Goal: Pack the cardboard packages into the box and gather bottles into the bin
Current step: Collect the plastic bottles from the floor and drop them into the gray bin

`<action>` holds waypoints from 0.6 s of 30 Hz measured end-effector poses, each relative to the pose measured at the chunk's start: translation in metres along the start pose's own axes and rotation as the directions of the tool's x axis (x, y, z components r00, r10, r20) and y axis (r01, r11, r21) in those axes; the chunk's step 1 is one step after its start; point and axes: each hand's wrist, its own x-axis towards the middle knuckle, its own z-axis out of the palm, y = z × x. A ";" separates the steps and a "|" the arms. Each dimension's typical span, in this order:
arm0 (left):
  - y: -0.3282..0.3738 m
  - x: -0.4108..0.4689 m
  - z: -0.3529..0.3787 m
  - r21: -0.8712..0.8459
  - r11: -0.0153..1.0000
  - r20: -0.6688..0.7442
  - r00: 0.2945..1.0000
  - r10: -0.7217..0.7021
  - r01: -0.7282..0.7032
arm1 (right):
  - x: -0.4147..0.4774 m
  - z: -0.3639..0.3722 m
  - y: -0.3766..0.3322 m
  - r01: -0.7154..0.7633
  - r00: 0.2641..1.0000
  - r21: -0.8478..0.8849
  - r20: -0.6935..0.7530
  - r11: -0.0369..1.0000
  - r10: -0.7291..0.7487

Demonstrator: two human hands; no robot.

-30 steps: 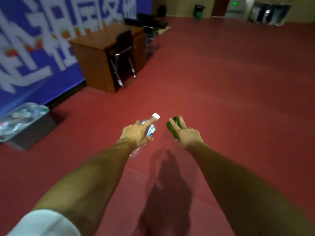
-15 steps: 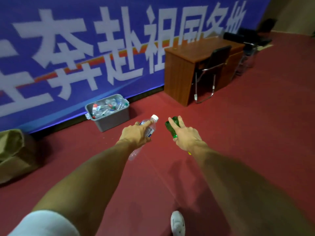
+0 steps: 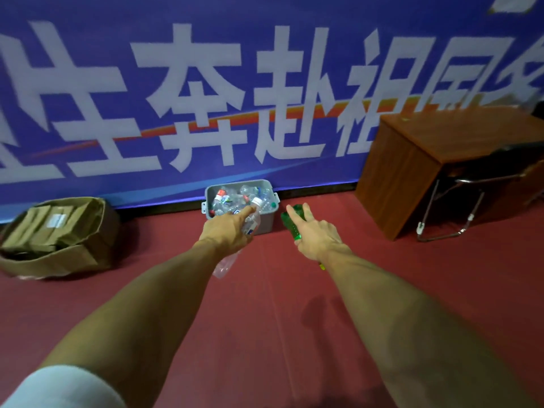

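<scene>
My left hand (image 3: 228,232) grips a clear plastic bottle (image 3: 252,222) with a white cap, its base sticking out below my wrist. My right hand (image 3: 316,238) grips a green plastic bottle (image 3: 290,222). Both hands are stretched forward, just short of a grey plastic bin (image 3: 266,223) on the floor against the wall, filled with several clear bottles. To the left, an open cardboard box (image 3: 88,254) holds several flat brown cardboard packages (image 3: 53,222).
A blue banner (image 3: 206,98) with large white characters covers the wall behind the bin. A brown wooden desk (image 3: 412,172) and a black metal-framed chair (image 3: 471,201) stand at the right. Red floor (image 3: 279,319) stretches between me and the bin.
The view swung left and moved nearer to the wall. The bin now lies straight ahead of my hands, and the cardboard box is in full sight. Both hands kept their bottles.
</scene>
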 end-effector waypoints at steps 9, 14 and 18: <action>-0.093 0.191 0.000 0.001 0.995 -0.064 0.993 -0.098 0.099 | 0.227 -0.025 -0.028 0.107 0.994 -0.019 -0.035 0.994 -0.108; -0.133 0.290 -0.010 0.003 0.993 -0.062 0.992 -0.114 0.115 | 0.328 -0.041 -0.028 0.116 0.993 0.009 -0.034 0.993 -0.115; -0.150 0.353 -0.009 0.017 0.994 0.009 0.994 -0.111 0.111 | 0.393 -0.051 -0.028 0.109 0.994 0.032 0.007 0.994 -0.109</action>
